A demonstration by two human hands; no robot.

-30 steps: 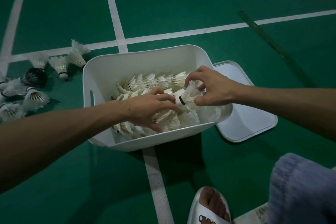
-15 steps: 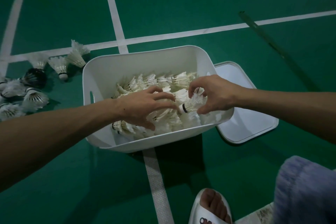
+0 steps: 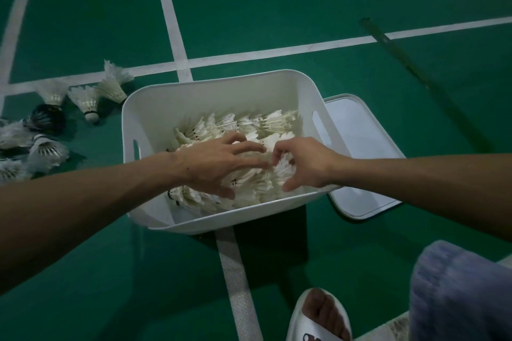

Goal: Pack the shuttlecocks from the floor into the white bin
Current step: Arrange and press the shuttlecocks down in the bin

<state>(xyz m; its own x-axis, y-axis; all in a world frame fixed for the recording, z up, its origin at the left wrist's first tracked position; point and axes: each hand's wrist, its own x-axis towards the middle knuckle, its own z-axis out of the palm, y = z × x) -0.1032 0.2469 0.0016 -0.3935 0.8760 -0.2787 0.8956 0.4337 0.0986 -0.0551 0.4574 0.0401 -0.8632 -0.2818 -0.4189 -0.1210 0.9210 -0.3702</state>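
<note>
From the head view, the job looks well along but unfinished. The white rectangular plastic bin [image 3: 194, 102] stands on the green court floor [image 3: 277, 3] and holds a dense pile of white feathered shuttlecocks [image 3: 249, 122], laid roughly in rows and reaching about halfway up its walls. Around ten loose shuttlecocks [image 3: 48, 151], one of them dark, lie on the floor just left of the bin. The left hand [image 3: 219, 163] rests spread and relaxed on the pile, gripping nothing. The right hand [image 3: 307, 165] curls its fingers and thumb round the top shuttlecock [image 3: 284, 167], which it is probably seating. A flat white lid [image 3: 368, 160] lies beside the bin's right wall. The feathers look frayed and light, so they probably crush easily.
</note>
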